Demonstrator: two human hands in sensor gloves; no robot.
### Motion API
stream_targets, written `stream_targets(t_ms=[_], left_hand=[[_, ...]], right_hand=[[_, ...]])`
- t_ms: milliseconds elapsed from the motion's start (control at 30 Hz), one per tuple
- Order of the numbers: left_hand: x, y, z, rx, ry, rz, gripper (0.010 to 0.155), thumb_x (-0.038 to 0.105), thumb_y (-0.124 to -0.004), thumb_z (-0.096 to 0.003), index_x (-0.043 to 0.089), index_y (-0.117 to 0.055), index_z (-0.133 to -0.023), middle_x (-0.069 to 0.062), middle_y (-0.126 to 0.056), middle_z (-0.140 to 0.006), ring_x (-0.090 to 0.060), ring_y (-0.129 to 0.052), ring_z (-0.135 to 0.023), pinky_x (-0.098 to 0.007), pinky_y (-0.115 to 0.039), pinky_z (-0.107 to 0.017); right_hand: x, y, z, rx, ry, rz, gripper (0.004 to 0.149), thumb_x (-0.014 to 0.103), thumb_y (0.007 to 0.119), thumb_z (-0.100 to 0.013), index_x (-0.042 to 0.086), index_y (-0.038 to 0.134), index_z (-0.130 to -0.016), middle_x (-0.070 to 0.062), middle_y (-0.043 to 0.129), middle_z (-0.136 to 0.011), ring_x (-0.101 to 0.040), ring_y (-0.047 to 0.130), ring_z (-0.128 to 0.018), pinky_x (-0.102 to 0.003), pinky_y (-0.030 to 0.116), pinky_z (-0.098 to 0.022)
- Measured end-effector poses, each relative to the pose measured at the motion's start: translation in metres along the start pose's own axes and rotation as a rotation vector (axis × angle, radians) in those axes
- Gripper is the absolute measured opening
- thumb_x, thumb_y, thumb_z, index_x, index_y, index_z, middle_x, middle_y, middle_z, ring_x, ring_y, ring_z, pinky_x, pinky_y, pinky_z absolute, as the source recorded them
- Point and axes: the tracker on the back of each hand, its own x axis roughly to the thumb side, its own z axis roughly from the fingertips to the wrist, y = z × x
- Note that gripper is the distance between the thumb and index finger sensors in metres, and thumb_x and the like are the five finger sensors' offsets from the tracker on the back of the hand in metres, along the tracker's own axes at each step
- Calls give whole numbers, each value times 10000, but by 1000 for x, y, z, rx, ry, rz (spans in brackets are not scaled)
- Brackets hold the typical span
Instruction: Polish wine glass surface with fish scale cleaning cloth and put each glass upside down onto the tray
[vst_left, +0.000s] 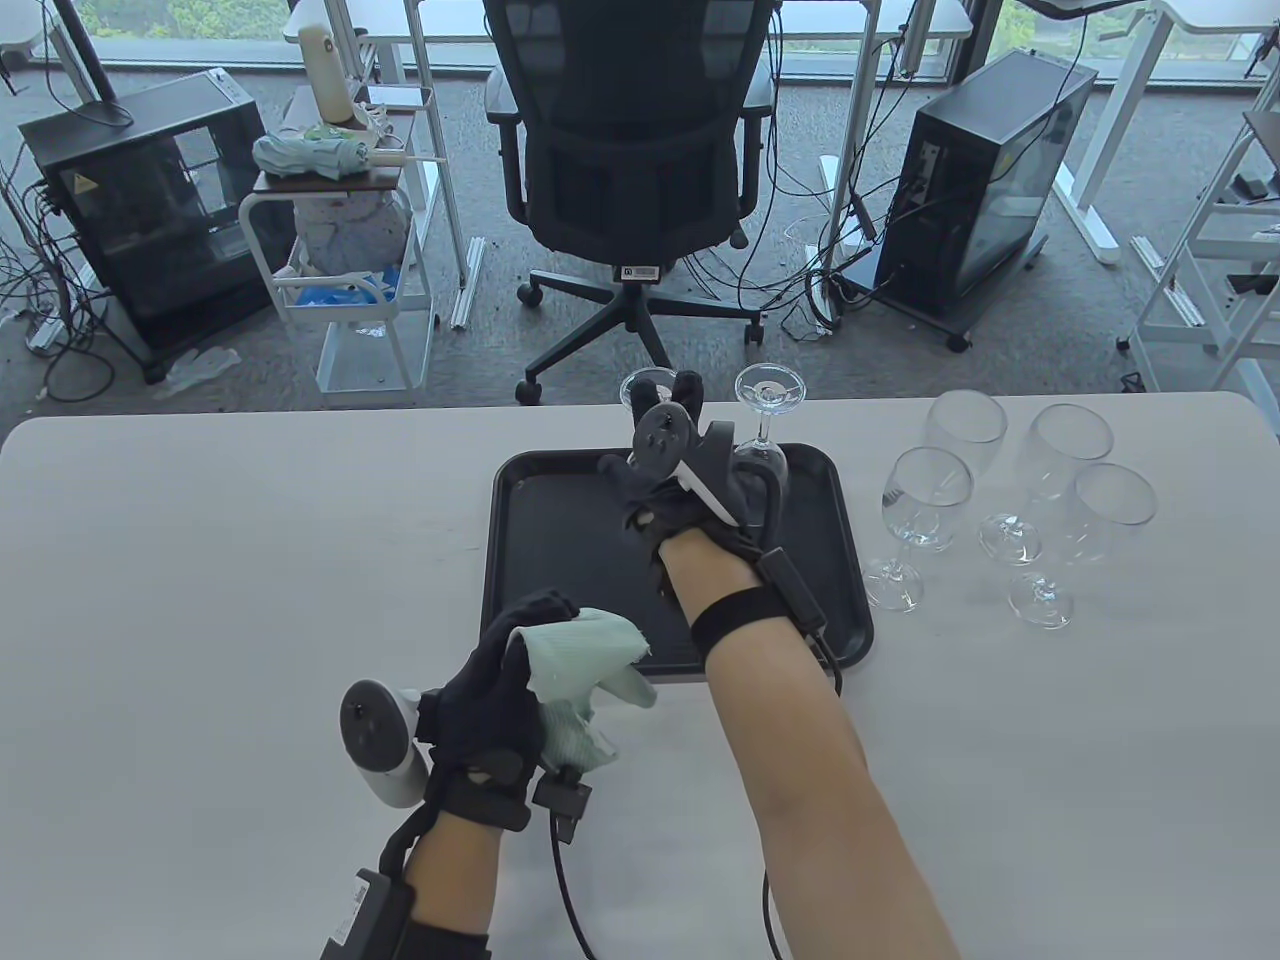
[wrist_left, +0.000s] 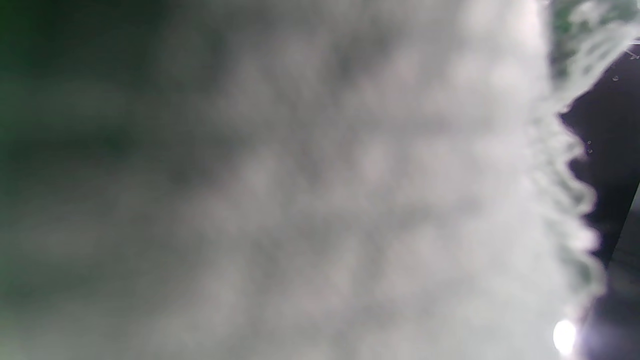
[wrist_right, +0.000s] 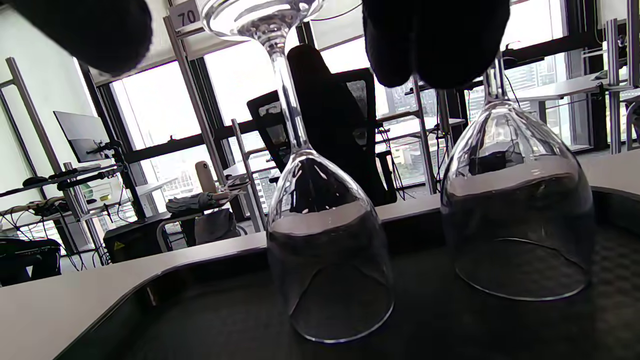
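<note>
A black tray (vst_left: 560, 540) lies mid-table. Two wine glasses stand upside down at its far edge: the left one (vst_left: 640, 385) (wrist_right: 325, 250) and the right one (vst_left: 768, 392) (wrist_right: 515, 215). My right hand (vst_left: 665, 390) reaches over the tray to the left glass's foot. In the right wrist view its fingers (wrist_right: 430, 40) and thumb (wrist_right: 75, 30) flank that foot with gaps on both sides. My left hand (vst_left: 530, 640) grips the pale green cloth (vst_left: 585, 650) at the tray's near left corner. The cloth (wrist_left: 300, 180) fills the left wrist view.
Several upright wine glasses (vst_left: 928, 495) stand close together on the table right of the tray. Beyond the table's far edge is a black office chair (vst_left: 630, 150), with a white cart (vst_left: 340, 300) and computer towers on the floor.
</note>
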Motion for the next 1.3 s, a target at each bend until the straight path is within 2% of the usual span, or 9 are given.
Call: stream_targets(t_ms=[233,367,467,633,700,800,900,1200,1300], left_hand=[[-1,-2,0,-7,-4,-4,521,574,-649,-565,267,-717,-981,-47,-723,-1066,-356,-836,-888,-575,-831,-547],[-1,-2,1,-7,1,-3,522,574,-646,-565,268,-716,-982,-46,-721,-1069,-357,-834,-891,-581,-826,-554],[0,-3,2,-5,3,0,522,573,-643,-566,268,-715,-983,-46,-719,-1070,-357,-831,-895,-590,-818,-565],[1,-4,2,1,-4,14,521,570,-641,-566,268,-714,-984,-45,-718,-1072,-357,-828,-899,-596,-812,-572],[1,-4,2,5,-8,20,521,569,-640,-567,266,-714,-985,-47,-717,-1073,-360,-826,-900,-600,-809,-575],[2,-3,2,5,-13,20,519,567,-638,-568,265,-717,-983,-44,-718,-1073,-360,-826,-901,-603,-805,-580],[2,-3,2,6,-15,20,518,567,-638,-568,268,-719,-983,-44,-719,-1072,-360,-826,-901,-605,-804,-582],[2,-2,2,13,-11,10,517,566,-640,-566,266,-723,-980,-43,-723,-1070,-362,-826,-901,-611,-799,-587],[2,-1,2,15,-15,5,516,565,-640,-567,268,-723,-980,-43,-725,-1070,-362,-827,-901,-612,-798,-586]], right_hand=[[-31,-15,59,-39,-183,-112,787,679,742,-510,355,345,-1107,-74,246,-1169,-428,775,-867,-522,771,-575],[-67,-11,100,33,-194,-128,703,673,747,-505,257,622,-1058,-127,677,-1080,-400,870,-788,-516,812,-535],[-104,-4,130,96,-130,-149,706,671,752,-504,239,636,-1050,-140,702,-1063,-404,865,-794,-521,802,-545],[-175,-6,170,113,24,-276,716,668,754,-504,225,624,-1052,-152,690,-1062,-413,836,-817,-528,789,-556],[-205,-6,182,103,111,-339,819,688,735,-509,210,437,-1104,-185,575,-1106,-438,762,-869,-543,755,-586],[-236,-6,187,116,268,-420,946,703,724,-514,188,180,-1092,-217,319,-1144,-479,549,-967,-589,642,-651],[-257,-2,181,124,409,-486,991,707,732,-513,180,101,-1067,-221,227,-1141,-495,441,-995,-612,577,-677],[-263,14,123,80,630,-583,1006,720,798,-474,210,201,-1103,-180,233,-1156,-491,373,-1017,-644,537,-681],[-267,19,106,56,706,-555,980,706,820,-467,218,265,-1111,-168,261,-1159,-492,363,-1015,-625,516,-695]])
